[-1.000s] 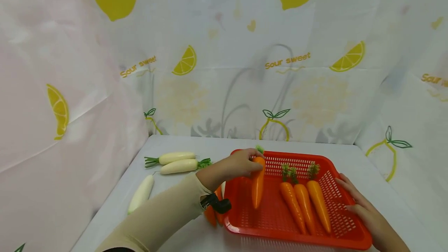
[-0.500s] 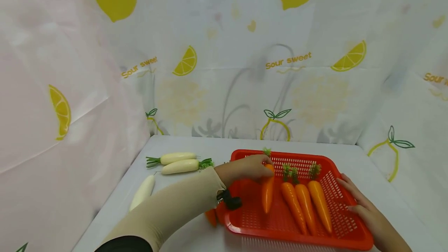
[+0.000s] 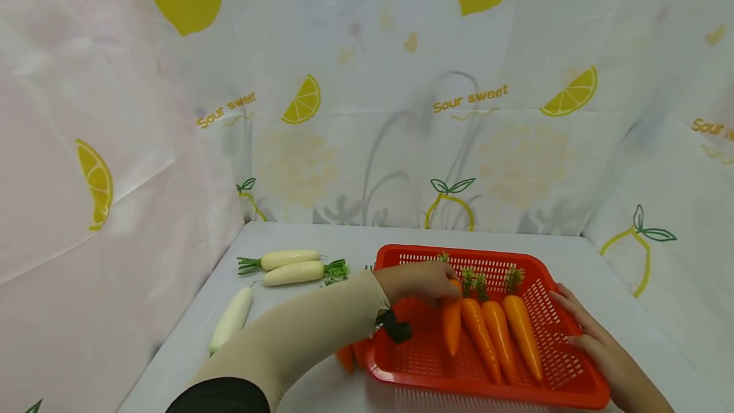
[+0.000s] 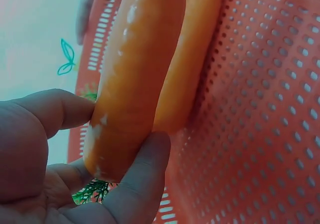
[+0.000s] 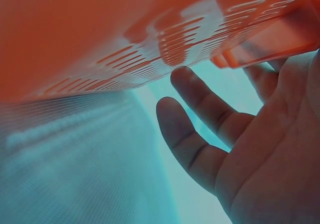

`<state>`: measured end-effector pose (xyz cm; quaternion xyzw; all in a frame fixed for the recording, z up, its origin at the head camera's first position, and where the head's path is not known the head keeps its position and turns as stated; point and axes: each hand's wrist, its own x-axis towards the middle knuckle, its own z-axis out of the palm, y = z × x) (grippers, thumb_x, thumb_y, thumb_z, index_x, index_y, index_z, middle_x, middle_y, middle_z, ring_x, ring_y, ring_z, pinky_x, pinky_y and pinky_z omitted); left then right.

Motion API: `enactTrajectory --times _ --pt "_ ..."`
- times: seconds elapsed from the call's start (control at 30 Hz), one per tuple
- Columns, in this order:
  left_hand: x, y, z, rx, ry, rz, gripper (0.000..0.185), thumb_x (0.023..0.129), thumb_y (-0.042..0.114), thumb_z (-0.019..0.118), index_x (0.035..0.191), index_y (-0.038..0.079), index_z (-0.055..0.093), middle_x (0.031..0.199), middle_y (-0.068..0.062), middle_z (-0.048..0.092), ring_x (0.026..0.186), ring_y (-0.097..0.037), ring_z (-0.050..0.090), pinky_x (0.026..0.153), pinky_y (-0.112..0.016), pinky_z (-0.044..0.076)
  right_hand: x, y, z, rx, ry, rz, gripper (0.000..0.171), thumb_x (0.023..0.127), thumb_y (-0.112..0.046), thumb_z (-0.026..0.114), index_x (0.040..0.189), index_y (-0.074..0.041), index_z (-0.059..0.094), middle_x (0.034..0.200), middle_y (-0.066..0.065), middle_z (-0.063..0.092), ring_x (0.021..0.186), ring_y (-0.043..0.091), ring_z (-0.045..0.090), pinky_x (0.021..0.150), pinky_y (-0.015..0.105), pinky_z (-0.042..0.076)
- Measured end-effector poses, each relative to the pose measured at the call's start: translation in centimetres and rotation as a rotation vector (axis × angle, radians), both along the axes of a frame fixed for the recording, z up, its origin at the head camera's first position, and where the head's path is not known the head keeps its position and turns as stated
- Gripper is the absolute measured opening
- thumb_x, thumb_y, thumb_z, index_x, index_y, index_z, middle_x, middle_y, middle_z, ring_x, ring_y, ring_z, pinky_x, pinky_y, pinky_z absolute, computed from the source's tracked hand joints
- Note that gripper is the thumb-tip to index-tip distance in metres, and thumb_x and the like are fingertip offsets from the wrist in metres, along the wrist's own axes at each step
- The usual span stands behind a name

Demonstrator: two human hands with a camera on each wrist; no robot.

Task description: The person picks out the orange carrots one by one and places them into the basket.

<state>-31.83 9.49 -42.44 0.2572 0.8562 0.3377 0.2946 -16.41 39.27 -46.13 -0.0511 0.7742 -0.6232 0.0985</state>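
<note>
**A:** In the tray (image 3: pixel 579 391), left of the three carrots already lying there, what do you read for the held carrot (image 3: pixel 451 327)?

**B:** I see it pinched at its thick, leafy end by the left hand (image 3: pixel 421 282). On the left wrist view the thumb (image 4: pixel 60 111) sits on one side and a finger (image 4: pixel 142 179) curls under the other, so the hand is closed around it. Its long axis runs far to near, tip toward me, parallel to its neighbours.

**A:** Which way does it lie from the grip?

**B:** The body stretches from the fingers toward the near rim, and the hand sits at the far end, over the green tops. I judge it to be touching or just beside the next carrot (image 3: pixel 480 343) on its right. Whether it rests fully on the tray floor I cannot tell.

**A:** And the right hand (image 3: pixel 596 343)?

**B:** It's at the tray's right rim, fingers spread and relaxed, some under the edge on the right wrist view. It is well apart from the held carrot; the left is plainly nearer.

**A:** Anything outside?

**B:** Three radishes (image 3: pixel 289 259) on the table (image 3: pixel 355 238) to the left, and more carrots (image 3: pixel 346 357) tucked against the tray's near left side.
</note>
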Motion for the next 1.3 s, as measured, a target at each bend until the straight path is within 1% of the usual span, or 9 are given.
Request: enactTrajectory --times 0.07,0.2,0.3,0.4,0.53,0.67,0.93,1.13,1.3 --pt "0.1 0.4 -0.3 -0.040 0.012 0.002 0.010 0.087 0.021 0.067 0.087 0.013 0.060 0.083 -0.001 0.056 0.069 -0.015 0.056 0.061 -0.027 0.051 0.0 0.0 0.0 -0.003 -0.007 -0.001 0.061 0.101 -0.013 0.037 0.154 -0.032 0.013 0.155 -0.028 -0.009 0.112 -0.023 0.032 0.081 0.038 0.056" --pt "0.5 1.2 -0.8 -0.090 0.007 0.018 0.015 0.088 0.022 0.067 0.095 0.010 0.062 0.086 0.000 0.058 0.071 -0.015 0.058 0.061 -0.028 0.053 0.0 0.0 0.0 -0.022 -0.032 -0.005 0.061 0.101 -0.013 0.037 0.154 -0.033 0.013 0.155 -0.029 -0.009 0.112 -0.022 0.034 0.082 0.039 0.055" --pt "0.9 1.7 -1.0 -0.126 0.014 0.016 0.015 0.088 0.022 0.068 0.089 0.009 0.062 0.079 -0.002 0.059 0.067 -0.017 0.058 0.059 -0.028 0.052 0.1 -0.1 -0.1 -0.046 -0.042 0.007 0.062 0.101 -0.011 0.036 0.154 -0.032 0.012 0.155 -0.029 -0.010 0.112 -0.023 0.034 0.083 0.039 0.055" --pt "1.0 2.0 -1.1 -0.164 0.017 0.020 0.020 0.086 0.023 0.069 0.075 0.009 0.058 0.070 -0.003 0.056 0.062 -0.017 0.057 0.056 -0.028 0.051 0.2 -0.1 -0.2 -0.058 -0.041 0.018 0.064 0.100 -0.009 0.036 0.154 -0.031 0.011 0.155 -0.028 -0.011 0.112 -0.024 0.035 0.083 0.041 0.055" --pt "1.0 2.3 -0.9 -0.175 -0.044 0.041 0.025 0.087 0.021 0.069 0.071 0.007 0.056 0.068 -0.004 0.054 0.061 -0.018 0.055 0.056 -0.030 0.052 0.0 -0.1 0.0 -0.024 -0.036 -0.007 0.064 0.100 -0.009 0.037 0.154 -0.032 0.013 0.155 -0.028 -0.010 0.109 -0.024 0.036 0.081 0.043 0.055" --pt "0.8 2.5 -0.9 -0.186 -0.065 0.020 0.026 0.087 0.020 0.069 0.069 0.006 0.055 0.068 -0.004 0.054 0.061 -0.018 0.055 0.057 -0.031 0.054 -0.1 0.1 0.2 0.011 -0.028 -0.020 0.062 0.100 -0.010 0.037 0.154 -0.032 0.014 0.155 -0.028 -0.009 0.108 -0.024 0.036 0.079 0.044 0.056" --pt "0.5 2.6 -1.6 -0.261 0.030 -0.042 0.022 0.086 0.025 0.071 0.077 0.008 0.061 0.074 -0.002 0.059 0.064 -0.016 0.059 0.057 -0.028 0.054 -0.1 0.2 0.0 -0.019 -0.006 0.011 0.062 0.101 -0.010 0.036 0.154 -0.031 0.012 0.155 -0.028 -0.010 0.111 -0.024 0.035 0.080 0.043 0.055" --pt "0.2 2.9 -2.0 -0.336 0.076 -0.069 0.027 0.084 0.035 0.073 0.076 0.011 0.063 0.071 -0.001 0.061 0.063 -0.015 0.058 0.057 -0.025 0.052 -0.1 0.3 0.1 -0.021 -0.050 -0.018 0.063 0.101 -0.011 0.037 0.154 -0.034 0.012 0.155 -0.028 -0.010 0.108 -0.023 0.039 0.079 0.047 0.055" --pt "-0.1 3.1 -2.3 -0.376 0.107 -0.087 0.027 0.084 0.038 0.072 0.079 0.012 0.064 0.074 0.001 0.062 0.065 -0.014 0.059 0.059 -0.025 0.050 0.0 0.3 0.2 -0.003 -0.041 -0.023 0.062 0.101 -0.012 0.037 0.154 -0.034 0.013 0.155 -0.029 -0.009 0.108 -0.023 0.039 0.079 0.046 0.055"
